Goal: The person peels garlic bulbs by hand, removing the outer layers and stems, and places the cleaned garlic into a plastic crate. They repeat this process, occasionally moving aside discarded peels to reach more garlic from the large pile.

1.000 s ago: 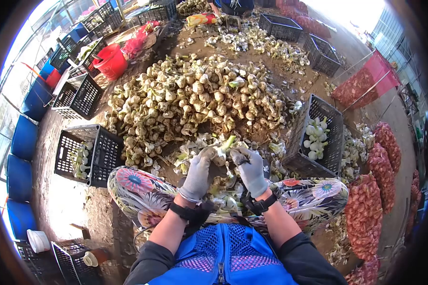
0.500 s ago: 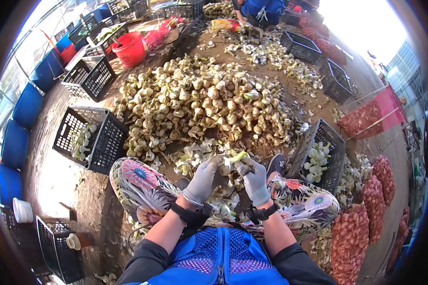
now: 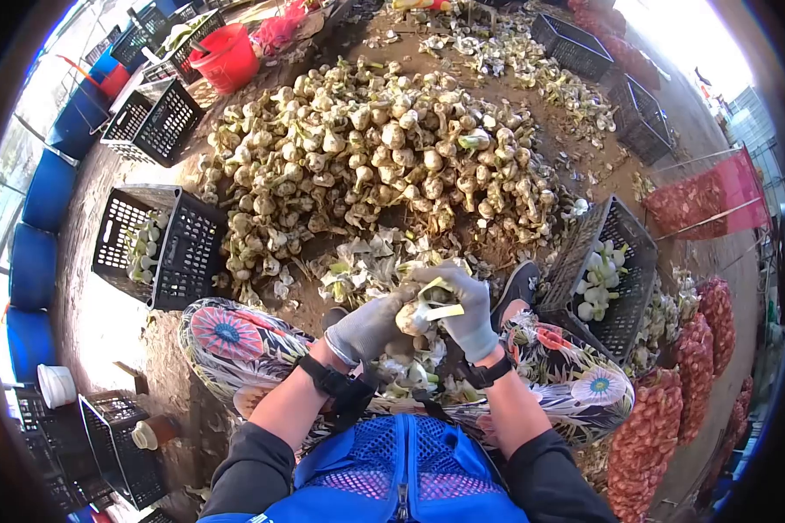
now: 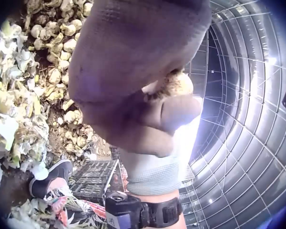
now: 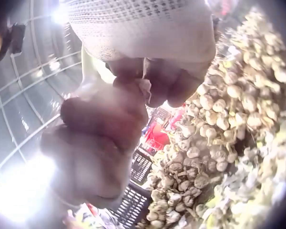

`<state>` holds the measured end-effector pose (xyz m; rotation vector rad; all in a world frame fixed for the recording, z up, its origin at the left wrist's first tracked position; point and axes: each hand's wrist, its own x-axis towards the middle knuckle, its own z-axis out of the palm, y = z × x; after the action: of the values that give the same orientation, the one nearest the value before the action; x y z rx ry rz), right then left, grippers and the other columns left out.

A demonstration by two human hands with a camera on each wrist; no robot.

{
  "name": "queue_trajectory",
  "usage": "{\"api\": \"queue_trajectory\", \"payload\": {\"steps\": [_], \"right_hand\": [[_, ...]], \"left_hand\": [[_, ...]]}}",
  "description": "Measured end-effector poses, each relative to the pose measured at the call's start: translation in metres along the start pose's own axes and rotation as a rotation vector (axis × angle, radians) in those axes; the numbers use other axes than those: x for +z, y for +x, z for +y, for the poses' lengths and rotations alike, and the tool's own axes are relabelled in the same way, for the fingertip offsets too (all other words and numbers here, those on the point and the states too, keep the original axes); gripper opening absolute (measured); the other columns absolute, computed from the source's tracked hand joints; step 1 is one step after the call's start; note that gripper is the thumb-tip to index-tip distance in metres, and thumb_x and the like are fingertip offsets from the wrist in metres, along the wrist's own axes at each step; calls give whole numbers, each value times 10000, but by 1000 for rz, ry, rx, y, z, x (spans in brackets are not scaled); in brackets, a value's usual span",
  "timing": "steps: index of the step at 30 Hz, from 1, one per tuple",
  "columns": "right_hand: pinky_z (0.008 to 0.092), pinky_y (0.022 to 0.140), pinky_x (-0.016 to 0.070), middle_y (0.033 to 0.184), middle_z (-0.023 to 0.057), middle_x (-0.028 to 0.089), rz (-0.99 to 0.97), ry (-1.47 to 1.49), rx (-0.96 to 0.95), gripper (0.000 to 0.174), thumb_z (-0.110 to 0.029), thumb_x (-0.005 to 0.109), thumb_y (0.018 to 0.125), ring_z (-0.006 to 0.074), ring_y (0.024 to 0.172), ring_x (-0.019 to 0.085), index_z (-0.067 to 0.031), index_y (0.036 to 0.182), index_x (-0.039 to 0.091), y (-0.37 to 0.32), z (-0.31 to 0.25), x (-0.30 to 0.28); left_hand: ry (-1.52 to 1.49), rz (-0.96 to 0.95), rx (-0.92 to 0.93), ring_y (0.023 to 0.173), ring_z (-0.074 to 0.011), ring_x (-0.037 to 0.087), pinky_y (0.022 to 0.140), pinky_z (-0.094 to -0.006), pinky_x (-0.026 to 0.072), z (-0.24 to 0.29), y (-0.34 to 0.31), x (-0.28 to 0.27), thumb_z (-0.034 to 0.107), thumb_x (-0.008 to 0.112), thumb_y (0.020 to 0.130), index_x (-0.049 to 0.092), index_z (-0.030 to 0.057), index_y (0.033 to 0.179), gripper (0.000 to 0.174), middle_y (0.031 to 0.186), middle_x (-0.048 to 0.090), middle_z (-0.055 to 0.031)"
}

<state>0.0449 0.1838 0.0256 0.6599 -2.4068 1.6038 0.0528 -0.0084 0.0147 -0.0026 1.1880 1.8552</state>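
I see the person's gloved left hand [image 3: 368, 331] closed round a pale bulb [image 3: 412, 319], which sits in front of the lap, between the two hands. The gloved right hand [image 3: 467, 305] has its fingers bent in and seems to pinch the stalk [image 3: 445, 311], though its own fingers partly hide the contact. I judge this bulb partly done: its face looks pale in the head view, but the stalk is attached, and from the left wrist I make out a rough brown patch [image 4: 168, 88] on it. Finished pieces, as I read them, are the cleaner white bulbs in the left crate [image 3: 194, 248] and the right crate [image 3: 576, 261]; neither lot looks large. Far more is left in the big heap [image 3: 366, 148] of dull, husky bulbs ahead, so I put the whole job at an early stage. Loose peelings [image 3: 366, 261] lie on the ground between the heap and the hands, and a shoe [image 3: 521, 286] is just beside the right crate; the knees and these scraps crowd the space round the hands. Filled net sacks [image 3: 644, 436] stand beyond the right knee, and a red bucket [image 3: 225, 59] is past the left crate. From either wrist, the gloves block much of my view of the bulb.
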Motion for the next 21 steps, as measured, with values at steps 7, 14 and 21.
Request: {"api": "queue_trajectory", "payload": {"steps": [7, 14, 21], "right_hand": [[270, 929, 490, 1194, 52, 658, 88, 767, 503, 363, -21, 664, 886, 135, 1060, 618, 21, 1243, 617, -25, 4, 5], [271, 769, 520, 914, 49, 691, 434, 906, 683, 201, -100, 655, 933, 126, 813, 639, 8, 1100, 680, -29, 31, 0], [267, 658, 529, 911, 43, 680, 499, 303, 584, 250, -191, 645, 957, 133, 787, 651, 31, 1067, 684, -59, 70, -6]], "left_hand": [[-429, 245, 77, 919, -147, 633, 814, -316, 527, 5, 7, 16, 414, 490, 1025, 576, 37, 1217, 432, 991, 672, -58], [-43, 526, 502, 822, -59, 584, 763, -220, 464, 1, 5, 6, 168, 603, 974, 643, 24, 963, 150, 900, 644, 8], [535, 516, 347, 820, -119, 613, 759, -271, 530, 22, -27, -5, 113, 651, 896, 521, 16, 1333, 466, 1007, 622, -70]]}}
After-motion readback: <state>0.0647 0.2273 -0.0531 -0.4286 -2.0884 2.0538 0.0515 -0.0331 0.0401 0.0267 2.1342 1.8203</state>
